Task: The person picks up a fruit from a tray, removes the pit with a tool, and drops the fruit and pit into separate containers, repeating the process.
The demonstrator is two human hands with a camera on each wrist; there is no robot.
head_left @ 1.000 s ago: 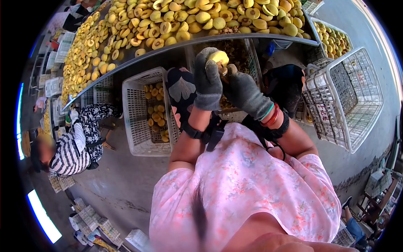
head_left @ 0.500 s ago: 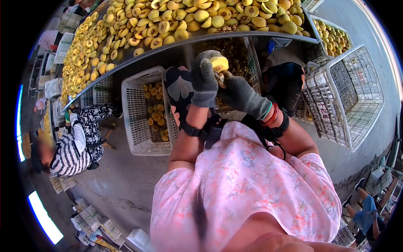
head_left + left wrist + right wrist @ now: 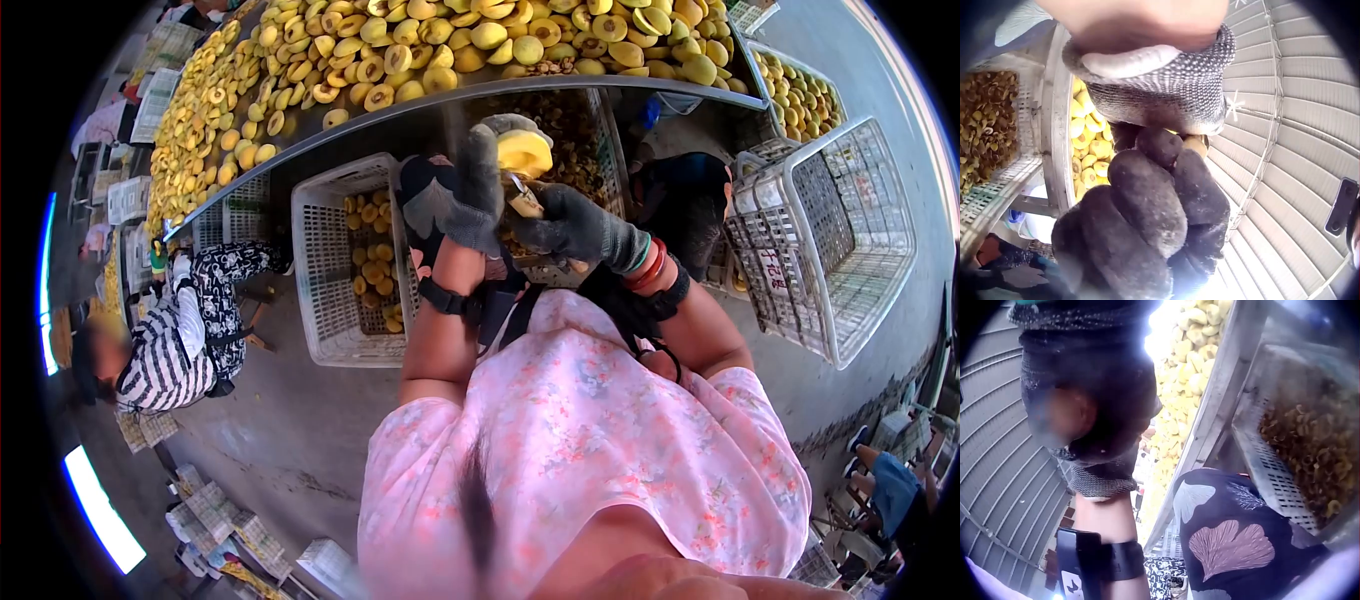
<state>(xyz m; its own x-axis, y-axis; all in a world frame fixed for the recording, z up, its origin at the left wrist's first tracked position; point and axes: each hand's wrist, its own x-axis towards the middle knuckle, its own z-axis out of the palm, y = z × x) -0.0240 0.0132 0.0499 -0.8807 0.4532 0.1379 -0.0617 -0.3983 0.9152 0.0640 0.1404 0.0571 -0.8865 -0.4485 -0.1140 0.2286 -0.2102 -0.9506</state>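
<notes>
Both hands wear grey knit gloves and meet below the table edge in the head view. The left hand (image 3: 478, 190) holds a yellow fruit (image 3: 524, 154) with its rounded hollow facing up. Just beneath the fruit, the right hand (image 3: 578, 230) grips a small tool (image 3: 526, 206) with a pale handle and a short metal blade, close to the left palm. In the left wrist view the left glove's fingers (image 3: 1147, 206) are curled, hiding most of the fruit. The right glove (image 3: 1088, 394) looks dark and blurred in the right wrist view, its tool hidden.
Halved yellow fruits cover the metal table (image 3: 420, 98). A white crate (image 3: 308, 270) with some fruits stands left of the knees, and a crate of brown scraps (image 3: 608, 150) lies under the table edge. At right are an empty tilted crate (image 3: 790, 270) and a seated person's leg.
The left hand has tilted, and more of the fruit's hollow side shows. The right hand has moved slightly down and right, bringing the blade and handle into plain sight.
</notes>
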